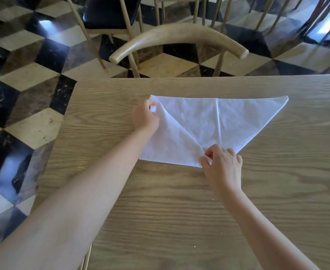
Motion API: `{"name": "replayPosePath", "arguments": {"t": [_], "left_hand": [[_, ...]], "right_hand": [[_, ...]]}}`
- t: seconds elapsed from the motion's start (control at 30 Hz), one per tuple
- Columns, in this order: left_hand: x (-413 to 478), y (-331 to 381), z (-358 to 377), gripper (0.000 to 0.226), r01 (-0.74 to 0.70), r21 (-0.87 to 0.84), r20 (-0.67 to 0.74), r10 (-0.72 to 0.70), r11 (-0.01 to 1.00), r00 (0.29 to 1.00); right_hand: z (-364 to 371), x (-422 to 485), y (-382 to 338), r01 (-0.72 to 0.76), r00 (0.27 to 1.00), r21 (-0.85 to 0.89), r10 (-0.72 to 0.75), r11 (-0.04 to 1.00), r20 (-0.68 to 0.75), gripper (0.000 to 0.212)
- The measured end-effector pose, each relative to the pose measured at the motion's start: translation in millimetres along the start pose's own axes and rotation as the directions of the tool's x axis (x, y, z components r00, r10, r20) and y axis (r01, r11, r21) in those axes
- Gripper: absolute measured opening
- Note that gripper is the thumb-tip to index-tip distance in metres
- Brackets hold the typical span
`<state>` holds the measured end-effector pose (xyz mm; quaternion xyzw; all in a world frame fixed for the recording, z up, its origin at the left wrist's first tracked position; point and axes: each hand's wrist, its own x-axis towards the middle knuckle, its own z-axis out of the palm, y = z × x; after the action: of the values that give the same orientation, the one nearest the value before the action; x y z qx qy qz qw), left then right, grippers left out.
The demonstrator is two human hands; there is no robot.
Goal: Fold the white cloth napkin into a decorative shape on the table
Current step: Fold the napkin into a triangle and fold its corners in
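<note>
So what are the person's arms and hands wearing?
Nothing at all. Both forearms are bare as far as the picture shows, with no sleeves. The left hand and right hand have no gloves, rings, watch or bracelet that can be seen.

White napkin [228, 121] on pale wood-grain table [160, 211]; black, cream and brown cube-patterned floor [33, 61].
</note>
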<state>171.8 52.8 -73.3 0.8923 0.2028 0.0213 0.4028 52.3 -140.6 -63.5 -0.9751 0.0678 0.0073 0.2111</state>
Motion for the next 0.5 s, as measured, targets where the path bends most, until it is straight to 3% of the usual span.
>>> {"name": "replayPosePath", "arguments": {"t": [0.17,0.23,0.3,0.37,0.43,0.5], "left_hand": [[-10,2,2,0.036,-0.022,0.076,-0.09,0.029,0.997,0.996],[-20,6,2,0.039,-0.037,0.2,-0.146,0.068,0.979,0.987],[-29,8,5,0.041,-0.137,0.365,-0.151,0.203,0.921,0.967],[-36,9,11,0.044,-0.283,0.456,-0.008,0.322,0.844,0.947],[-41,2,18,0.052,-0.356,0.5,0.159,0.321,0.789,0.934],[-44,-8,23,0.057,-0.372,0.547,0.257,0.273,0.75,0.927]], "right_hand": [[2,0,3,0.002,1.0,0.02,-0.002,1.0,-0.01,0.01],[3,1,4,0.012,1.0,0.022,-0.012,1.0,-0.012,0.013],[4,0,4,0.016,1.0,-0.009,-0.016,1.0,-0.022,0.013],[5,-1,2,0.051,0.996,-0.053,-0.054,0.997,-0.069,0.004],[8,-1,-2,0.172,0.978,-0.081,-0.18,0.982,-0.11,0.021],[14,3,-5,0.344,0.934,-0.085,-0.35,0.935,-0.065,0.036]]}}
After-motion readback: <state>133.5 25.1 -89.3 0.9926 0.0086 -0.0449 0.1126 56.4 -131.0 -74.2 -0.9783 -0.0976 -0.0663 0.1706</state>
